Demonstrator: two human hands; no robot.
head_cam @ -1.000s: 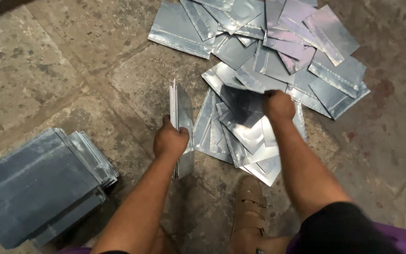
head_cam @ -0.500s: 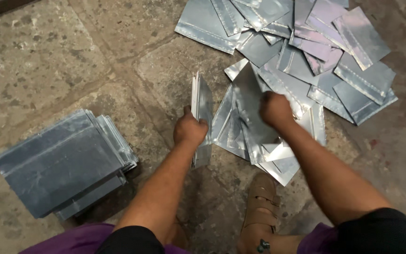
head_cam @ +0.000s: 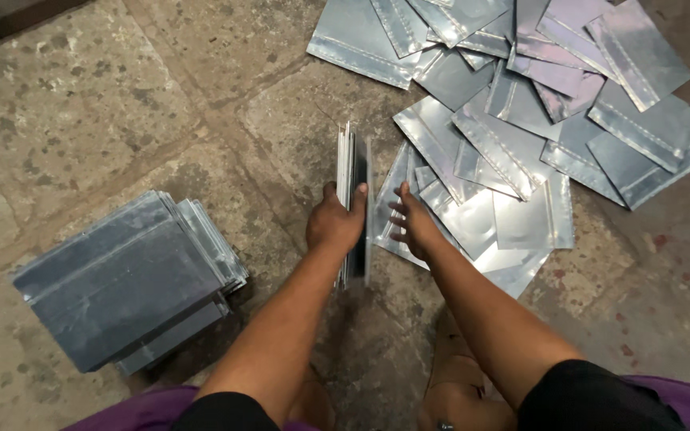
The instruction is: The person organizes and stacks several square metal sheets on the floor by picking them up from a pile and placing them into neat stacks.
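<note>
My left hand (head_cam: 334,225) grips a bundle of silver foil pouches (head_cam: 353,172) that stands on edge on the stone floor. Just to its right, my right hand (head_cam: 414,225) has its fingers spread and holds nothing; it hovers over or rests on the near edge of a loose heap of silver pouches (head_cam: 513,120). The heap spreads from beside the bundle up to the top right of the view.
A squared stack of silver pouches (head_cam: 125,279) lies flat on the floor at the left. A sandalled foot (head_cam: 457,383) shows between my arms at the bottom. The floor (head_cam: 121,104) is rough stone slabs with joints.
My right hand has left the loose pouch it pressed on and come in beside the upright bundle, fingers now spread. The left hand keeps its hold on the bundle.
</note>
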